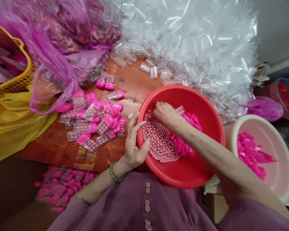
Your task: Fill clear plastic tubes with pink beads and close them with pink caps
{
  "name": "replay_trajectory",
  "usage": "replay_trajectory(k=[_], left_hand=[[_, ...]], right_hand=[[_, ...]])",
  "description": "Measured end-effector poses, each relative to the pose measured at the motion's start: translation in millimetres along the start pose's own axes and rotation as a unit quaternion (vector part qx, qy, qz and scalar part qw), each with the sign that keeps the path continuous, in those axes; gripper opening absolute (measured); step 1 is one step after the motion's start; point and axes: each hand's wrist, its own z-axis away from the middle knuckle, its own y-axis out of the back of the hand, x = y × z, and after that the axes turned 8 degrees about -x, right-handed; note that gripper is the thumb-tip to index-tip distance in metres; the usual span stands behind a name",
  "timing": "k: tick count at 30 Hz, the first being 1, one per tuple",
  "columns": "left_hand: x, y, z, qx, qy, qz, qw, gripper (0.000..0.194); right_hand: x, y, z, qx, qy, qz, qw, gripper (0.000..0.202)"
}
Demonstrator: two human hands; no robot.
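Observation:
My right hand (164, 113) is inside a red basin (213, 128), its fingers curled down against the pink beads (159, 141). What those fingers hold, if anything, is hidden. Beyond my right wrist a clear plastic tube (179, 110) lies in the basin, beside several bright pink caps (183, 146). My left hand (134, 146) is at the basin's left rim, fingers spread and thumb apart, with nothing in it. To its left lies a pile of bead-filled clear tubes with pink caps (103, 123) on the wooden table (128, 81).
A large heap of clear tubes (195, 41) covers the back. Purple plastic bags (53, 61), a yellow basket (24, 77) and a yellow bag (4, 125) stand left. More capped tubes (65, 186) lie below the table edge. Right is a white tub (279, 160) holding pink caps.

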Motion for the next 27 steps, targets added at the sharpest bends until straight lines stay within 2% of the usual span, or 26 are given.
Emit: replay_trajectory(k=[4, 8, 14, 19, 23, 25, 27], left_hand=[[0.7, 0.3, -0.8, 0.001, 0.003, 0.011, 1.0, 0.048], [0.8, 0.2, -1.6, 0.003, 0.0, 0.025, 1.0, 0.049], [-1.2, 0.6, -0.5, -0.008, 0.002, -0.002, 1.0, 0.049], [-1.9, 1.2, -0.9, -0.009, -0.004, -0.007, 1.0, 0.046], [-2.3, 0.1, -1.1, -0.005, -0.006, -0.013, 1.0, 0.045], [-2.4, 0.2, -0.7, -0.004, -0.007, -0.014, 1.0, 0.045], [-2.0, 2.2, -0.5, -0.004, -0.008, -0.017, 1.0, 0.045]], right_hand=[[-8.0, -1.3, 4.0, -0.017, 0.121, 0.016, 0.992, 0.027], [-11.3, -12.5, 9.2, -0.026, 0.218, 0.006, 0.976, 0.025], [-9.3, -37.7, 25.0, 0.011, 0.309, -0.186, 0.933, 0.016], [-6.9, -49.8, 35.6, 0.0, 0.315, -0.386, 0.867, 0.019], [-6.3, -59.7, 39.2, -0.041, 0.28, -0.554, 0.783, 0.031], [-4.9, -61.8, 41.0, -0.068, 0.262, -0.614, 0.741, 0.04], [-1.8, -60.3, 43.4, -0.07, 0.253, -0.639, 0.723, 0.046]])
